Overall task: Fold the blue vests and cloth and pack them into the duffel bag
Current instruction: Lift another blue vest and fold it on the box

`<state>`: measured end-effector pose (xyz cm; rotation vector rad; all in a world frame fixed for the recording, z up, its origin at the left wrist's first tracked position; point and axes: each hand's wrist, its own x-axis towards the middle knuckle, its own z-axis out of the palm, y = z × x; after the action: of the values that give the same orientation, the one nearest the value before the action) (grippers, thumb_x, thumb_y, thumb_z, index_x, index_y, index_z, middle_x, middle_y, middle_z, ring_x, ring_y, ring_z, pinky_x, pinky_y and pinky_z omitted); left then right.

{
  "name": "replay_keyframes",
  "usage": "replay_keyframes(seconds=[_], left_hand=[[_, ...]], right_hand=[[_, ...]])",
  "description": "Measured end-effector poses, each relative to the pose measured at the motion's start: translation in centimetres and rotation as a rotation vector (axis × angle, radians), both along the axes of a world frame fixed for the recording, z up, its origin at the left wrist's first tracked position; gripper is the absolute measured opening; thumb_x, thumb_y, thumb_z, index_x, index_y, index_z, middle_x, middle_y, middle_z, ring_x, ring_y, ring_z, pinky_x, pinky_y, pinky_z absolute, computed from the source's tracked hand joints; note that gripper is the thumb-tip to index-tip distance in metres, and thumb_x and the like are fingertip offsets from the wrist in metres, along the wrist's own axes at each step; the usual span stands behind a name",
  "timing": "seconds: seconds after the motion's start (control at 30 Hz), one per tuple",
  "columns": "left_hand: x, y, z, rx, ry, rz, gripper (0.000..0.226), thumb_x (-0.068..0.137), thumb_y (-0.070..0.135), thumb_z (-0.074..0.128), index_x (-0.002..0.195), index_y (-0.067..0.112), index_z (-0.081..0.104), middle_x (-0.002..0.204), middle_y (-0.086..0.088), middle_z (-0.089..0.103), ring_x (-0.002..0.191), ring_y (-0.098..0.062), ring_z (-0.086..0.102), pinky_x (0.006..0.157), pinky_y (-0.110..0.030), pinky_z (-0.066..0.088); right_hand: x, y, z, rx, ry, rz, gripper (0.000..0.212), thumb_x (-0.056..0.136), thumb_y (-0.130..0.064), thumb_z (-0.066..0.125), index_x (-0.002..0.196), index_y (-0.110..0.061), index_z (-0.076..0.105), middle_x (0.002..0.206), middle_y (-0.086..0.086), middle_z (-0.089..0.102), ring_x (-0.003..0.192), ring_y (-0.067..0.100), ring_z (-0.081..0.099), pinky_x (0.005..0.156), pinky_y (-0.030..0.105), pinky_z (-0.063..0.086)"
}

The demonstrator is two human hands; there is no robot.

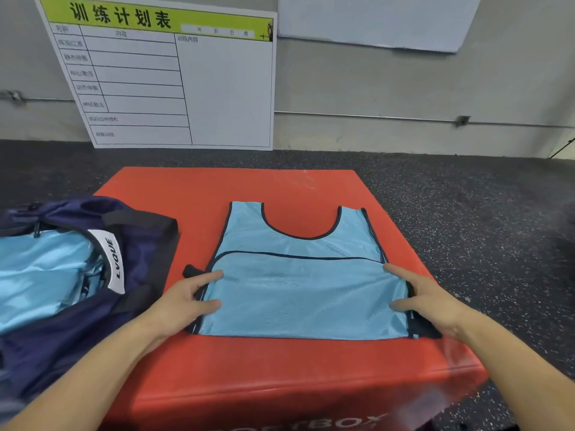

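A light blue mesh vest (298, 275) with dark trim lies flat on the red soft box (280, 377), its lower part folded up over the chest. My left hand (189, 297) rests on the vest's left edge with fingers stretched out. My right hand (426, 293) rests on the right edge in the same way. At the left, the navy duffel bag (140, 244) stands unzipped, with light blue fabric (40, 275) lying inside it.
A white training-schedule board (174, 85) leans against the wall behind the box. Another white board (373, 20) hangs at the upper right. Dark speckled rubber floor (482, 228) surrounds the box.
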<state>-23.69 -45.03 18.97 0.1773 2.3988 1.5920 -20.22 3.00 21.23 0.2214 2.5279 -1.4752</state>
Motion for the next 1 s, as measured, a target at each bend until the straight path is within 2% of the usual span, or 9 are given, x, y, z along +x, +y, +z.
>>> replay_keyframes(seconds=[0.1,0.2,0.33,0.47,0.57,0.7,0.77,0.87,1.0], left_hand=[[1.0,-0.6,0.1,-0.008,0.001,0.005,0.06,0.089,0.004,0.074,0.141,0.028,0.056,0.14,0.019,0.054,0.115,0.027,0.047,0.098,-0.002,0.035],[2.6,-1.0,0.0,-0.013,-0.002,0.013,0.061,0.084,0.011,0.079,0.136,0.034,0.057,0.142,0.018,0.054,0.131,0.008,0.047,0.116,-0.023,0.032],[5.9,-1.2,0.2,-0.044,0.012,0.027,0.062,0.086,0.007,0.078,0.14,0.027,0.055,0.145,0.014,0.052,0.136,0.0,0.044,0.11,-0.014,0.029],[9.0,-1.9,0.3,-0.106,0.021,0.036,0.06,0.089,0.008,0.075,0.143,0.026,0.053,0.15,-0.004,0.052,0.141,-0.029,0.041,0.118,-0.03,0.027],[10.6,-2.5,0.4,-0.108,0.021,-0.004,0.06,0.091,0.015,0.074,0.145,0.028,0.05,0.146,0.017,0.046,0.14,-0.001,0.037,0.11,-0.016,0.025],[11.5,-3.1,1.2,-0.076,0.025,0.034,0.066,0.077,0.039,0.076,0.139,0.029,0.057,0.14,0.026,0.051,0.129,0.017,0.04,0.111,-0.016,0.026],[11.2,-2.9,1.5,-0.082,0.065,0.063,0.054,0.078,0.039,0.075,0.13,0.033,0.064,0.136,0.024,0.057,0.129,0.015,0.044,0.111,-0.018,0.028],[9.6,-2.5,1.5,-0.094,0.118,0.124,0.028,0.09,0.018,0.076,0.114,0.032,0.073,0.125,0.018,0.067,0.124,0.006,0.054,0.111,-0.02,0.034],[7.3,-1.5,1.7,-0.1,0.073,0.109,0.025,0.09,0.011,0.074,0.113,0.021,0.075,0.118,0.014,0.069,0.111,0.01,0.057,0.093,-0.001,0.037]], right_hand=[[0.5,0.0,0.4,-0.018,-0.034,0.036,0.091,0.074,0.002,0.08,0.146,-0.043,0.05,0.155,-0.013,0.043,0.146,0.009,0.033,0.126,0.041,0.021],[1.3,-0.2,0.6,-0.011,-0.065,0.079,0.095,0.067,-0.004,0.08,0.148,-0.042,0.048,0.158,-0.012,0.039,0.147,0.009,0.031,0.126,0.04,0.02],[2.8,-0.3,0.5,-0.005,-0.092,0.109,0.096,0.064,-0.007,0.08,0.145,-0.047,0.05,0.156,-0.011,0.042,0.143,0.01,0.038,0.124,0.04,0.027],[4.4,-0.9,0.5,0.096,-0.073,0.166,0.094,0.073,0.001,0.077,0.148,-0.046,0.044,0.157,-0.015,0.038,0.139,0.007,0.041,0.109,0.021,0.036],[5.5,-1.6,1.3,0.18,-0.072,0.234,0.094,0.077,0.0,0.074,0.152,-0.044,0.039,0.153,-0.019,0.038,0.13,0.003,0.046,0.097,0.015,0.039],[6.0,-2.1,1.7,0.197,-0.062,0.237,0.086,0.079,-0.002,0.072,0.148,-0.044,0.044,0.15,-0.012,0.046,0.116,0.0,0.051,0.09,0.015,0.042],[5.8,-2.6,1.9,0.224,-0.038,0.239,0.078,0.083,-0.004,0.069,0.148,-0.041,0.046,0.149,-0.011,0.046,0.113,-0.001,0.051,0.091,0.015,0.042],[5.1,-2.9,2.1,0.242,0.0,0.231,0.067,0.09,-0.005,0.065,0.148,-0.035,0.049,0.152,-0.013,0.041,0.135,0.004,0.039,0.11,0.022,0.032],[3.9,-3.2,1.9,0.273,0.006,0.242,0.065,0.085,-0.001,0.061,0.137,-0.04,0.059,0.15,-0.015,0.046,0.132,0.008,0.05,0.099,0.017,0.042]])
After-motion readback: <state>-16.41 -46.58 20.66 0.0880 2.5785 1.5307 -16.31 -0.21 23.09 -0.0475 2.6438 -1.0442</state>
